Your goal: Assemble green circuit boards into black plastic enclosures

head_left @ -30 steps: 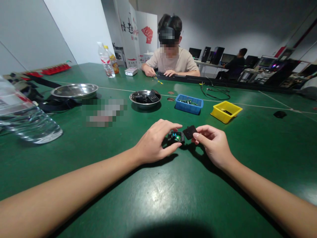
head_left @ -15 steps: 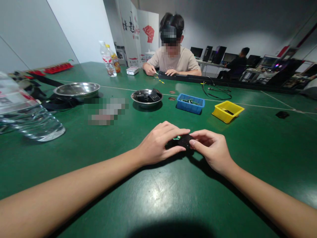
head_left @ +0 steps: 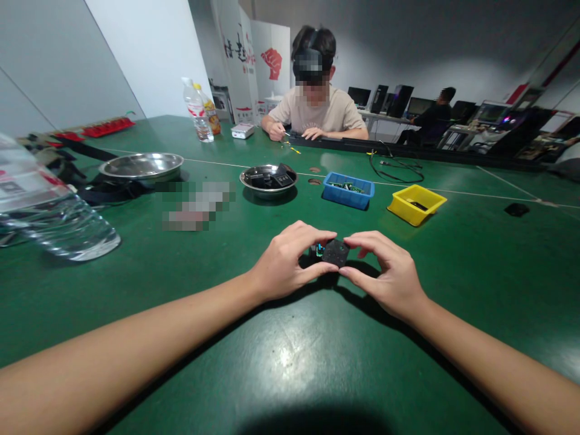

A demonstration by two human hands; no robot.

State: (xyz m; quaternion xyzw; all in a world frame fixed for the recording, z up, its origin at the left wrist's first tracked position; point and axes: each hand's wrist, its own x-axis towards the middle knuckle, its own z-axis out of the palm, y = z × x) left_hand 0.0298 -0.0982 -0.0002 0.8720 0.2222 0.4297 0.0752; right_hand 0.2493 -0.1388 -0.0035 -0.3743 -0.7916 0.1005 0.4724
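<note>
Between my two hands, just above the green table (head_left: pixel 290 362), is a small black plastic housing (head_left: pixel 336 253) with a bit of green circuit board (head_left: pixel 319 249) showing at its left side. My left hand (head_left: pixel 296 260) grips it by thumb and fingers along its upper and lower edges. My right hand (head_left: pixel 387 266) pinches its right end, fingertips at the top corner and thumb at the bottom one. Beyond the hands stand a blue bin (head_left: pixel 348 199) of circuit boards, a yellow bin (head_left: pixel 410 212) with dark pieces and a steel bowl (head_left: pixel 269 191) of black parts.
At left are a large water bottle (head_left: pixel 58 223), a steel dish (head_left: pixel 141 175) and dark straps. A blurred-out flat object (head_left: pixel 199 205) lies nearby. Across the table a person (head_left: pixel 317 109) in a headset works beside a long black bar (head_left: pixel 408 152). A black piece (head_left: pixel 516 209) lies far right.
The black housing has turned so its flat face shows more fully. My right fingers and thumb have spread from its face to its top and bottom corners.
</note>
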